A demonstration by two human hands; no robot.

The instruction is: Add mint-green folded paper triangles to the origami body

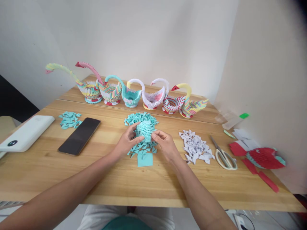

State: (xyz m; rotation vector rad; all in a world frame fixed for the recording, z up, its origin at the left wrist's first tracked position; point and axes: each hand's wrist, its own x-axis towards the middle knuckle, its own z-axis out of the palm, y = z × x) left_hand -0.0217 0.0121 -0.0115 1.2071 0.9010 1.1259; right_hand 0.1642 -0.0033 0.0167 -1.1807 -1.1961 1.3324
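A rounded teal paper piece (145, 131) built of folded units is held up over the middle of the table. My left hand (128, 139) grips its left side, thumb in front and fingers behind. On its right side, my right hand (164, 142) pinches the edge between thumb and fingers. Loose teal folded triangles (137, 118) lie behind and below the piece, with a flat teal paper square (145, 159) nearest me.
Several paper swans (153, 97) line the back of the wooden table (96, 182). A power bank (31, 132), a black phone (80, 135) and teal triangles (69, 119) lie left; white triangles (195, 147), scissors (224, 155) and a red paper model (265, 158) lie right.
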